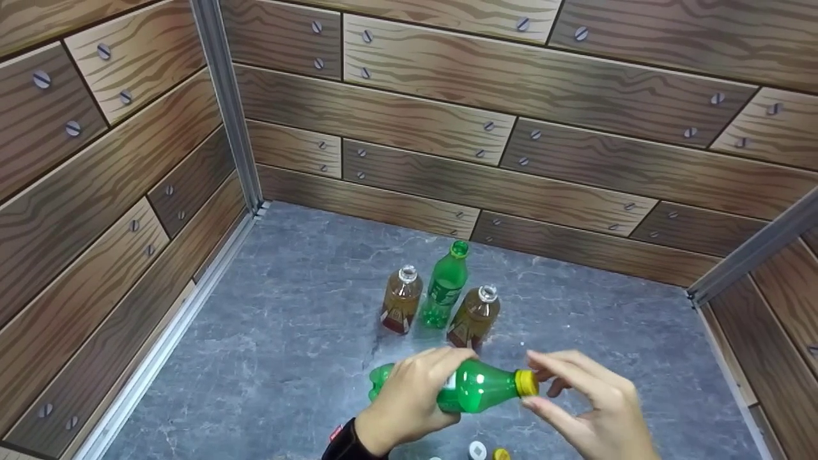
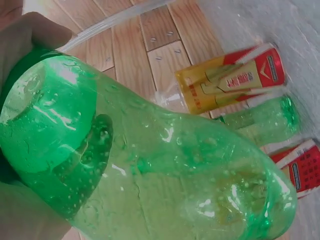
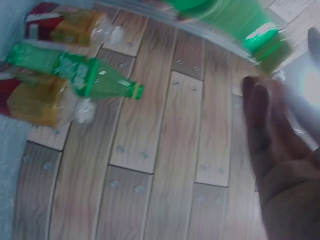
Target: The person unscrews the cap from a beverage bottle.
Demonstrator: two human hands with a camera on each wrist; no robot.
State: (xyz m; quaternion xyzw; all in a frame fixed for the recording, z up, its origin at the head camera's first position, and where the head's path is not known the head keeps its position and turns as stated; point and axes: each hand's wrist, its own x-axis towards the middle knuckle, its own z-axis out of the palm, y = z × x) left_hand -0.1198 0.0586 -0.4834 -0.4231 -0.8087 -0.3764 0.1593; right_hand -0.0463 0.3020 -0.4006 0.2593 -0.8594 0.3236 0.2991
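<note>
Held tilted almost level by my left hand (image 1: 415,396) is a green plastic bottle (image 1: 489,386), its yellow cap (image 1: 526,383) pointing right. The left fingers wrap around its body; liquid and bubbles show through the green wall (image 2: 165,165) in the left wrist view. My right hand (image 1: 594,402) is at the cap end, thumb below and forefinger above the cap, spread wider than it. In the blurred right wrist view, its fingertips (image 3: 250,85) lie just beside the cap.
Beyond the hands stand an uncapped green bottle (image 1: 445,284) and two uncapped amber-drink bottles, one left (image 1: 402,300) and one right (image 1: 476,313). A white cap (image 1: 477,450) and a yellow cap (image 1: 501,454) lie at the near edge. Wood-patterned walls (image 1: 409,102) enclose the grey surface (image 1: 255,338).
</note>
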